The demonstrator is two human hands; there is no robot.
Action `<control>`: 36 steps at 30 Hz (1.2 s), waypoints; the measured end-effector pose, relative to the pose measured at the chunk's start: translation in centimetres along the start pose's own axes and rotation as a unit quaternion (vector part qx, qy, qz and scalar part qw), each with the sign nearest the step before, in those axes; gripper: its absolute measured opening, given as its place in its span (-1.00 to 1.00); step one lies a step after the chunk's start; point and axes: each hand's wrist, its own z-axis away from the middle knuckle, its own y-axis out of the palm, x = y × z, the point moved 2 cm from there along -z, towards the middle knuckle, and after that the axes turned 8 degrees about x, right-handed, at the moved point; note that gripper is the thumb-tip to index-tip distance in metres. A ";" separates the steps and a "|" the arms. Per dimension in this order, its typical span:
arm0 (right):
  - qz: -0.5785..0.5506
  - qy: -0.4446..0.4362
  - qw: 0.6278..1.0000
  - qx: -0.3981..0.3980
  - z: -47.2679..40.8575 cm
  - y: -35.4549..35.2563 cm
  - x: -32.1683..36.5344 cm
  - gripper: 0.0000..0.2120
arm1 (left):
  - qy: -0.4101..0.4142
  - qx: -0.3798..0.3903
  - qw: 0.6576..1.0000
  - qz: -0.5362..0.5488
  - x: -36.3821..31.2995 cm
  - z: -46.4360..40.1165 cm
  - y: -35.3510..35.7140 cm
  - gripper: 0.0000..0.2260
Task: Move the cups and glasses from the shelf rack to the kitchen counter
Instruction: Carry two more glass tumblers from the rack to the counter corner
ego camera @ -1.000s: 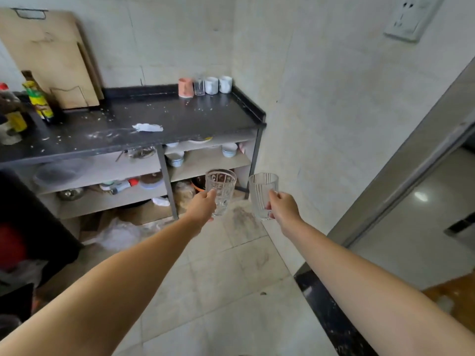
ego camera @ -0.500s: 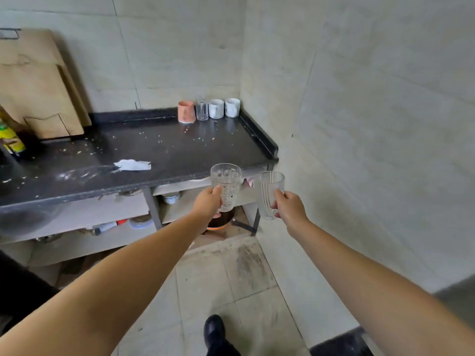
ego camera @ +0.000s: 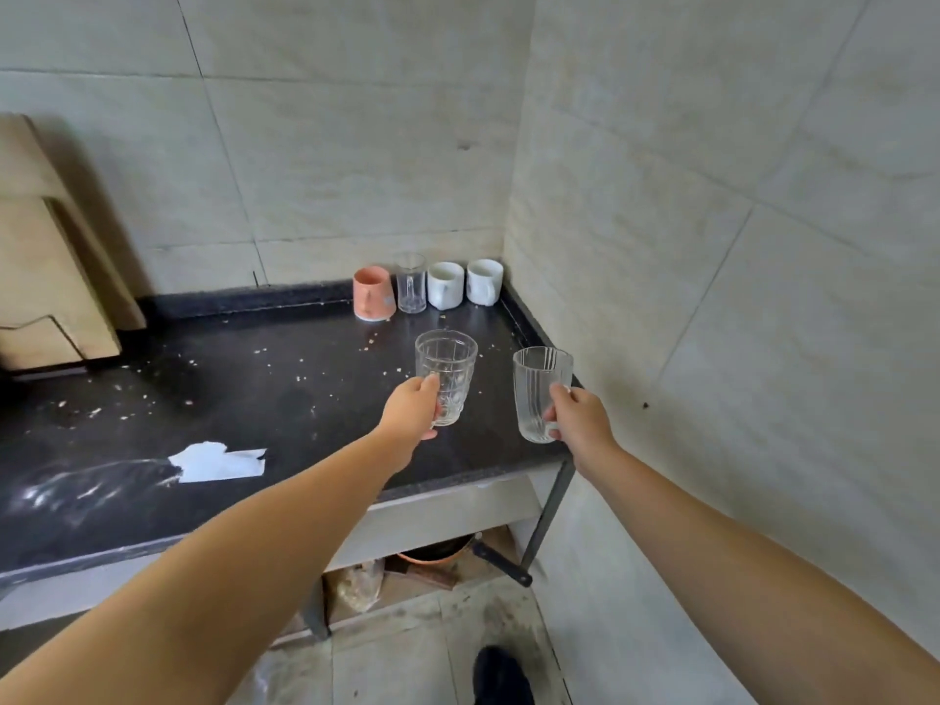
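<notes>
My left hand (ego camera: 411, 412) grips a patterned clear glass (ego camera: 447, 371), held upright in the air over the right part of the black kitchen counter (ego camera: 254, 394). My right hand (ego camera: 580, 419) holds a ribbed clear glass (ego camera: 536, 389) upright above the counter's right edge. In the far right corner of the counter stand a pink cup (ego camera: 374, 293), a small clear glass (ego camera: 411, 283) and two white mugs (ego camera: 445, 285) (ego camera: 484, 281) in a row against the wall.
A torn white paper scrap (ego camera: 218, 461) and crumbs lie on the counter. Wooden cutting boards (ego camera: 46, 256) lean on the wall at left. Tiled walls close the corner on the right. A pot (ego camera: 437, 552) sits under the counter; my shoe (ego camera: 501, 676) is on the floor.
I have stepped closer to the counter. Both hands have carried their glasses forward, from in front of the lower shelves to above the counter's right end.
</notes>
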 end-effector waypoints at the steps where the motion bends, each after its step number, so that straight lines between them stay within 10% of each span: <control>1: -0.005 -0.001 1.000 0.005 -2.0 0.3 0.3 -0.63 | -0.008 -0.001 1.000 0.007 -0.2 -1.7 0.0 -0.59; 16: 0.042 0.026 0.998 0.041 -32.1 5.6 2.6 -0.65 | -0.111 -0.030 0.982 0.151 -2.9 -29.1 2.9 -0.79; 36: -0.055 0.050 0.997 0.001 -40.0 9.9 -0.1 -0.66 | -0.094 0.035 0.975 0.200 -0.1 -39.2 4.3 -0.82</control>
